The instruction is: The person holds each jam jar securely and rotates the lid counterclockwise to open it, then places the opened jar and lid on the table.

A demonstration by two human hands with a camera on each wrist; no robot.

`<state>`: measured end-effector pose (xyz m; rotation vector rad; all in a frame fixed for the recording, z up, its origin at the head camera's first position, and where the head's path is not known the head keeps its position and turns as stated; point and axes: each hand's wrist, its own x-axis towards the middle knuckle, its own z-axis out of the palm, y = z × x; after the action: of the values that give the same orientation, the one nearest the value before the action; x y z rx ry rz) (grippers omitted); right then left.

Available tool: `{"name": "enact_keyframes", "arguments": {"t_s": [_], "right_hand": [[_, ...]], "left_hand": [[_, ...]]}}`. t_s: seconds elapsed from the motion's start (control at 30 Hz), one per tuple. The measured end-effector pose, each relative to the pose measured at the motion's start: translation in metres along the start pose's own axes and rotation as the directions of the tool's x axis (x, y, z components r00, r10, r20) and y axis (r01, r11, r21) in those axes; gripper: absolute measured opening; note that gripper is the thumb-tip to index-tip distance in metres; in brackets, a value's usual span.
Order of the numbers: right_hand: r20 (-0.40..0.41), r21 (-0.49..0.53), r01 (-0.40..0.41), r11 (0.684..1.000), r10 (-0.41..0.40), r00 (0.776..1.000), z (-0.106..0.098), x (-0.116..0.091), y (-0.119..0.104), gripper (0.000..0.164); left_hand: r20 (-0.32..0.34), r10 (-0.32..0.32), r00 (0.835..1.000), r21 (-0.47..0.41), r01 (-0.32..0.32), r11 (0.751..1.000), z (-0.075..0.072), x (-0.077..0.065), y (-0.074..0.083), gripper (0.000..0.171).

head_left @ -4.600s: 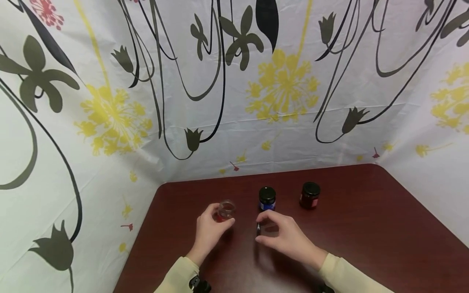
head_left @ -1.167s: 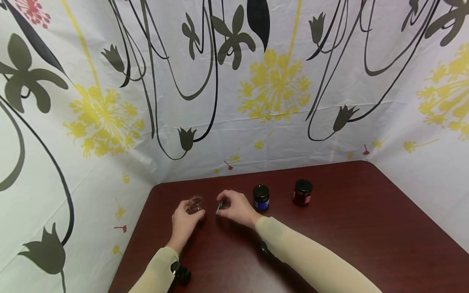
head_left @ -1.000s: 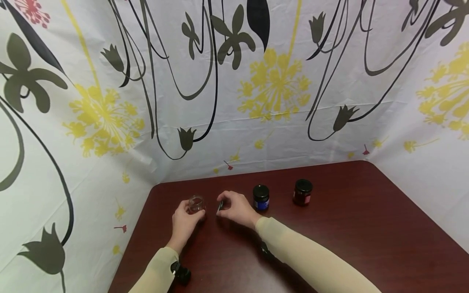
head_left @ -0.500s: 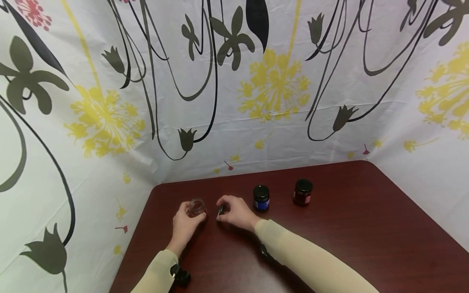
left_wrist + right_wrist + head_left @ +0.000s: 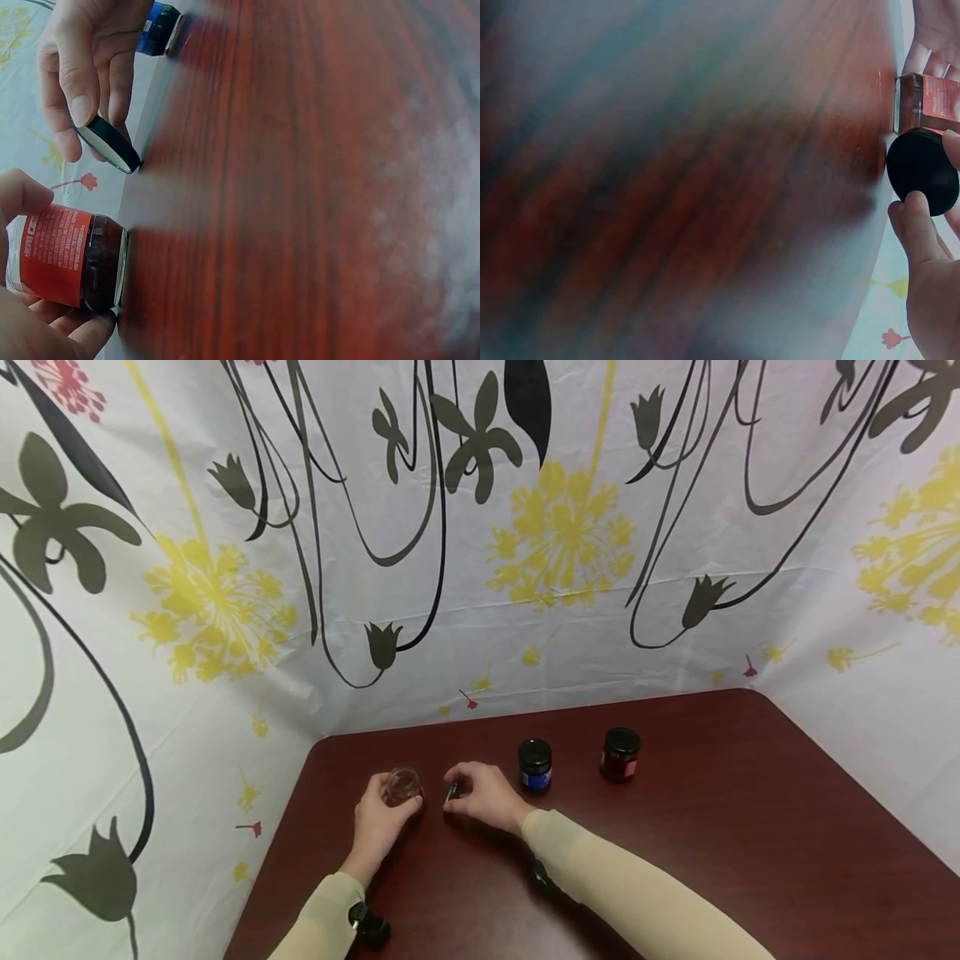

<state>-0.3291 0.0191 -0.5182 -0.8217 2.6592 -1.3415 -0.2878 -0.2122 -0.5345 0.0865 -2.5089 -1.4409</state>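
Open glass jar with red label, one, standing at lower centre-left of the head view, fingers and thumb of the left hand curled round its side; contents cannot be told. Black screw lid, one, on edge just right of it, pinched between thumb and fingers of the right hand; whether its lower edge meets the table cannot be told. Hazards, as judged: lid slipping and rolling, from a pinch at the rim; open jar tipping, should the left hand jerk or the lid knock it. Also present, lidded: blue-labelled jar, lower centre; dark red-labelled jar, right of that. Changes against the earliest head frame: jar and both hands now further left; right hand, formerly overlapping the blue-labelled jar, now left of it, leaving its label uncovered
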Motion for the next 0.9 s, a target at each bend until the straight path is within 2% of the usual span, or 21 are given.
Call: {"name": "enact_keyframes", "arguments": {"t_s": [0.47, 0.73, 0.9], "right_hand": [[0.019, -0.056, 0.009, 0.998, -0.008, 1.0, 0.0047, 0.0001, -0.0025, 0.052], [0.03, -0.138, 0.011, 0.99, -0.007, 1.0, 0.0053, 0.0015, -0.0003, 0.054], [0.039, -0.169, 0.015, 0.985, -0.009, 0.999, 0.0062, 0.001, 0.0002, 0.054]], "left_hand": [[0.029, -0.012, 0.999, -0.025, 0.013, 1.0, -0.0007, -0.0003, 0.0011, 0.065], [0.052, -0.028, 0.998, -0.071, 0.032, 0.997, 0.0015, -0.0005, 0.0012, 0.063], [0.061, -0.03, 0.998, -0.07, 0.034, 0.997, 0.0007, -0.0008, 0.0014, 0.064]]}}
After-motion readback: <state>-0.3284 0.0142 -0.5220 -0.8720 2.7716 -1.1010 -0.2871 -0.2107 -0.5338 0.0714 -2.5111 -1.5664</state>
